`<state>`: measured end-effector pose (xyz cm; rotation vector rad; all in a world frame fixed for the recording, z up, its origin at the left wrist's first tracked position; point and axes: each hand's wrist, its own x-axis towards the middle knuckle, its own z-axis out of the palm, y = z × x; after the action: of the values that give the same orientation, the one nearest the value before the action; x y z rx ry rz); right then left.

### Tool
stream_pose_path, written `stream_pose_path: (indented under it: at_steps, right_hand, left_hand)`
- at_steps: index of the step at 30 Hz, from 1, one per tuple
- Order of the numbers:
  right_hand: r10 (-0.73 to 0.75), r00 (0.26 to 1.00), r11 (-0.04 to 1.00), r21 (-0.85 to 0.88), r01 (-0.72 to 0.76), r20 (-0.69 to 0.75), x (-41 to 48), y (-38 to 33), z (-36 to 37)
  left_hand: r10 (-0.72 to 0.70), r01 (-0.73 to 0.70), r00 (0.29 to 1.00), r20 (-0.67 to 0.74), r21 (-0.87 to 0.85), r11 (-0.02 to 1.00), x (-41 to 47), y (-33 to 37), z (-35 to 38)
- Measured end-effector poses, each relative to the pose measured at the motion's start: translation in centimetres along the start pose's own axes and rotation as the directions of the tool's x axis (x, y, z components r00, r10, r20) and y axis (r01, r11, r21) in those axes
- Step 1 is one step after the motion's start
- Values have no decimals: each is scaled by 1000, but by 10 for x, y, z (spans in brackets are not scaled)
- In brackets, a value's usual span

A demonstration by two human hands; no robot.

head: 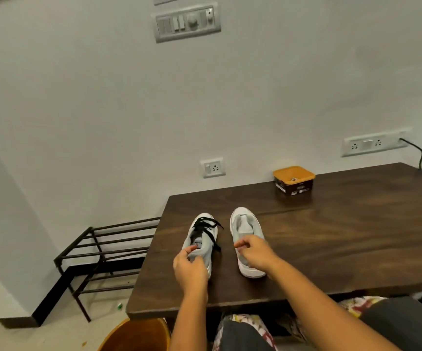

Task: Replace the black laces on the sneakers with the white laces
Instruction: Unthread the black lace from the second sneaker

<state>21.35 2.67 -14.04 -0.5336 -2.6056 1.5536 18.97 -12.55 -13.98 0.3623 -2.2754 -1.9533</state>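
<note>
Left hand (189, 268) pinches the laced sneaker's (201, 236) tongue, right hand (254, 252) grips the unlaced sneaker (245, 229) — seemingly steadying both for relacing.

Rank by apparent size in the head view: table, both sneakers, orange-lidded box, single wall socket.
1. table
2. laced sneaker and unlaced sneaker, about alike
3. orange-lidded box, though farther away
4. wall socket, farther still
</note>
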Motion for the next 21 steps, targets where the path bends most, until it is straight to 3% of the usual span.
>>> stream_pose_path:
  at_steps: [5,9,11,15,17,21]
  right_hand:
    - [-109,993,902,-424,80,-44,14,4,-7]
    - [-137,988,707,-706,46,-73,17,4,-4]
    - [-102,994,678,-733,53,-22,22,8,-1]
    - [-81,996,739,-673,40,-30,31,16,0]
    - [-61,998,765,-644,29,-27,32,17,-1]
    - [-61,995,827,-561,8,-75,39,29,-5]
  left_hand:
    - [193,-261,959,206,384,886,10,-1,5]
    - [240,-407,913,331,679,611,20,-5,13]
    - [224,-432,902,369,772,467,29,-9,18]
    - [177,-441,897,406,858,265,40,-11,26]
    - [163,-438,898,409,866,240,42,-9,29]
    - [163,-474,880,445,831,290,40,-15,35]
